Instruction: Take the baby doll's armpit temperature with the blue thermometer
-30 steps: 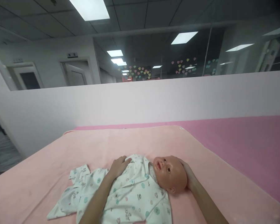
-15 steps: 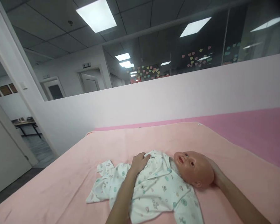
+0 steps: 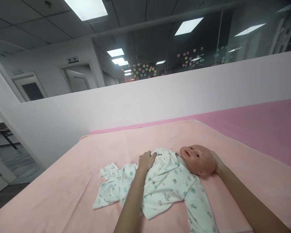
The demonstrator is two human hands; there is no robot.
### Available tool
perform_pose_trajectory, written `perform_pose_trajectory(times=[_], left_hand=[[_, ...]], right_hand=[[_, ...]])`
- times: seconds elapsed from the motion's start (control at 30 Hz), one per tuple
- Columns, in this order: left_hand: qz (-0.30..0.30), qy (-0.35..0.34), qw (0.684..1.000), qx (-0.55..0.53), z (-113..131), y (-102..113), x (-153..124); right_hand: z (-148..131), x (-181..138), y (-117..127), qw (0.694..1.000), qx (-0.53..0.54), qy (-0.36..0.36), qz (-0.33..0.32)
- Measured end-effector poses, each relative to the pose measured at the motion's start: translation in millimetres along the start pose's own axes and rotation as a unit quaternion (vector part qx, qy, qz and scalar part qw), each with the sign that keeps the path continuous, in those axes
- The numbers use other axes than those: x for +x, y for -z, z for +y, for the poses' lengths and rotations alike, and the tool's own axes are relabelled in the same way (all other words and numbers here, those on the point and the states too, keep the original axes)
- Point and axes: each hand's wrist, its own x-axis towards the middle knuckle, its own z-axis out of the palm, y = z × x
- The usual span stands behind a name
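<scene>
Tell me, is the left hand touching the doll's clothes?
Touching. The head view shows the left hand lying flat on the clothes over the doll's chest, fingers pressed into the cloth, no gap.
</scene>
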Motion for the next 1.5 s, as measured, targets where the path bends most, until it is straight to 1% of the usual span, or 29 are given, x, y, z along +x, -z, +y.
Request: perform_pose_trajectory(times=[0.1,0.27,0.33,0.4,0.47,0.53,0.6,0.63,0.67,0.73,0.77,0.83,0.87,0.93,0.97,1.0,1.07,1.1,1.13,1.17,1.2,1.23,1.27,1.3,1.33,1.37,1.4,1.43,1.5], left_hand=[[0.0,-0.007,1.0,-0.005,0.2,0.3,1.6],[0.007,-0.012,0.999,-0.034,-0.6,-0.4,2.3],[0.017,-0.009,0.998,-0.051,-0.9,0.3,0.7],[0.03,-0.004,0.998,-0.064,0.5,3.0,-2.7],[0.056,-0.016,0.994,-0.093,6.0,7.9,-8.6],[0.091,-0.055,0.982,-0.157,18.0,14.2,-16.9],[0.106,-0.116,0.961,-0.229,36.7,19.7,-27.0],[0.1,-0.147,0.952,-0.249,47.5,21.4,-32.2],[0.077,-0.18,0.949,-0.248,58.2,22.2,-37.2],[0.028,-0.237,0.952,-0.191,76.4,20.9,-45.6],[0.015,-0.248,0.954,-0.166,82.5,19.2,-48.4],[0.007,-0.24,0.959,-0.148,87.6,15.2,-50.5],[0.009,-0.225,0.961,-0.16,86.7,13.2,-49.7],[0.018,-0.18,0.957,-0.226,80.1,10.1,-44.8],[0.024,-0.151,0.949,-0.277,75.2,9.1,-41.2],[0.028,-0.116,0.934,-0.337,69.9,8.5,-37.0],[0.034,-0.032,0.888,-0.457,59.6,8.5,-28.4],[0.032,0.01,0.861,-0.507,55.2,8.9,-24.6],[0.027,0.045,0.835,-0.547,51.7,9.4,-21.4],[0.019,0.07,0.812,-0.579,49.3,10.0,-19.2],[0.009,0.085,0.792,-0.604,48.0,10.6,-18.0],[-0.001,0.09,0.776,-0.624,47.6,11.2,-17.8],[-0.009,0.088,0.763,-0.641,48.2,11.8,-18.4],[-0.017,0.083,0.752,-0.654,49.3,12.4,-19.6],[-0.024,0.075,0.744,-0.664,50.8,13.0,-21.1],[-0.032,0.068,0.737,-0.672,52.3,13.5,-22.6],[-0.037,0.062,0.731,-0.678,53.6,13.9,-24.0],[-0.04,0.057,0.729,-0.681,54.5,14.1,-25.0],[-0.042,0.051,0.731,-0.679,55.0,13.8,-26.0]], right_hand=[[-6.3,-5.0,-2.1,0.995,0.028,-0.092,-0.039],[-16.7,-10.2,-4.4,0.979,0.088,-0.18,-0.048],[-21.8,-13.5,-5.4,0.974,0.107,-0.189,-0.062],[-26.6,-18.1,-6.0,0.976,0.12,-0.165,-0.079],[-30.5,-22.0,-5.2,0.977,0.127,-0.141,-0.1],[-32.6,-22.7,-2.6,0.979,0.118,-0.122,-0.113],[-32.3,-19.3,1.2,0.987,0.097,-0.081,-0.101],[-31.1,-16.4,3.0,0.991,0.086,-0.052,-0.087],[-29.3,-12.8,4.8,0.994,0.074,-0.024,-0.072],[-24.7,-4.5,8.0,0.997,0.05,0.013,-0.059],[-22.2,-0.1,9.6,0.997,0.039,0.019,-0.06],[-18.0,8.7,13.2,0.998,0.033,0.013,-0.05],[-16.8,12.3,15.3,0.999,0.041,0.008,-0.03],[-17.3,15.3,19.2,0.997,0.067,0.017,0.043],[-19.6,13.5,20.4,0.992,0.071,0.046,0.091],[-23.4,9.0,20.3,0.983,0.061,0.097,0.141],[-34.3,-8.5,14.0,0.946,-0.006,0.235,0.224],[-40.5,-20.5,7.2,0.919,-0.061,0.303,0.245],[-46.2,-33.6,-2.4,0.897,-0.123,0.35,0.241],[-50.6,-46.6,-14.4,0.879,-0.196,0.376,0.217],[-53.3,-58.3,-28.5,0.858,-0.279,0.397,0.166],[-53.7,-67.7,-43.8,0.826,-0.365,0.419,0.095],[-51.9,-73.9,-59.7,0.775,-0.452,0.441,0.034],[-48.1,-76.8,-75.2,0.719,-0.526,0.453,-0.006],[-42.6,-76.3,-89.5,0.667,-0.588,0.457,-0.032],[-36.1,-73.1,-101.9,0.621,-0.638,0.453,-0.042],[-29.5,-68.1,-112.1,0.585,-0.677,0.443,-0.043],[-23.4,-62.4,-120.0,0.558,-0.709,0.43,-0.039],[-15.6,-53.2,-129.1,0.519,-0.752,0.405,-0.026]])
